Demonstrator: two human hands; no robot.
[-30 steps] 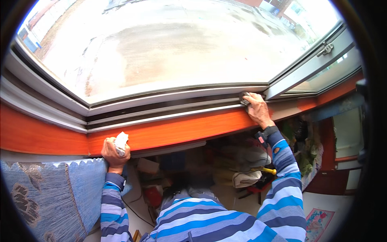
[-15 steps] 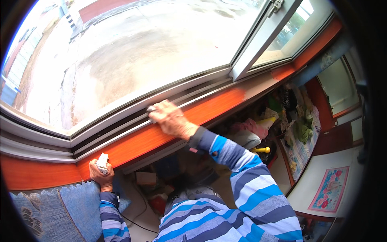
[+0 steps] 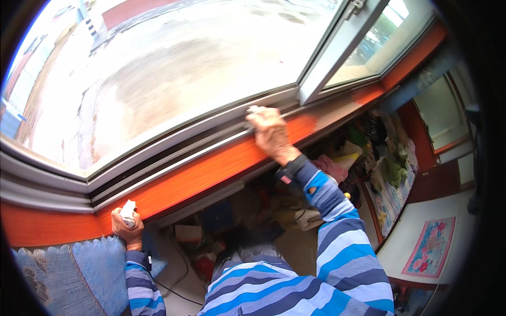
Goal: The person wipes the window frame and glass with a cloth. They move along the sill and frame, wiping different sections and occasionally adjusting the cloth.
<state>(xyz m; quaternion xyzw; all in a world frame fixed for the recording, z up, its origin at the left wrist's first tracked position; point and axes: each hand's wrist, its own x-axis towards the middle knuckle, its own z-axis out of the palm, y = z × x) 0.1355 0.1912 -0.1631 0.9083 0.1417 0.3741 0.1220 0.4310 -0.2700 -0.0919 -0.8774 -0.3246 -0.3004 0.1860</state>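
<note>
My right hand (image 3: 270,131) is closed around a small crumpled whitish wad (image 3: 253,110), pressed into the window track (image 3: 174,154) near the sliding window's upright frame (image 3: 329,60). Whether the wad is cloth or paper, I cannot make out. My left hand (image 3: 126,229) grips a crumpled white tissue (image 3: 128,213), whose top sticks out above the fist. That fist rests against the front edge of the orange-red wooden sill (image 3: 182,181). Grey metal rails run along the sill's outer side.
Blue fabric with a scalloped edge (image 3: 79,274) hangs at the lower left. Below the sill lie boxes and a dark cable (image 3: 182,298). Heaped clothes and bedding (image 3: 392,176) are to the right, beside a white surface with a pink floral mat (image 3: 429,247).
My right hand has slid to the right along the track with the wad, toward the upright window frame. My left hand stays by the sill with the tissue.
</note>
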